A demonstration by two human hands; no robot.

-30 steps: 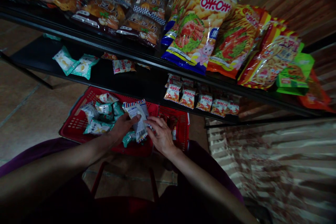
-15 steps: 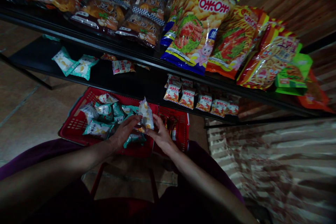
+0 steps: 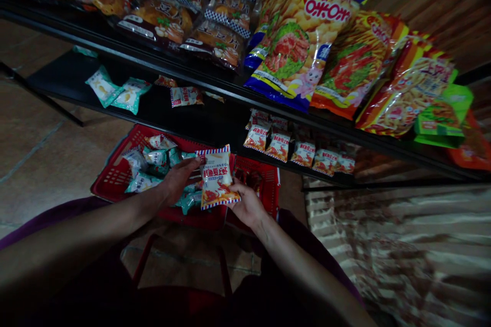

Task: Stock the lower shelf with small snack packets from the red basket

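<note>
A small snack bag point(image 3: 216, 178) with red lettering and a striped blue-and-red edge is held between my two hands, printed face toward me. My left hand point(image 3: 180, 179) grips its upper left edge, fingers closed. At the lower right corner, my right hand point(image 3: 247, 205) pinches the bag with the thumb in front. Beneath them sits a red plastic basket point(image 3: 103, 182). Teal-and-white snack packets point(image 3: 142, 182) lie in its left part, and a red-and-white packet point(image 3: 160, 141) is at the back. The contents of the basket's right part are dark and partly hidden.
A black lower shelf point(image 3: 184, 125) behind the basket carries a row of similar small bags point(image 3: 279, 144), teal packets point(image 3: 132, 94) and a loose bag point(image 3: 186, 96). Larger snack bags point(image 3: 295, 41) stand on the upper shelf. Corrugated sheeting point(image 3: 402, 245) is at the right.
The snack bag has turned from a narrow, angled view to show its full printed front. My right hand has shifted slightly down and right; the view has moved a little.
</note>
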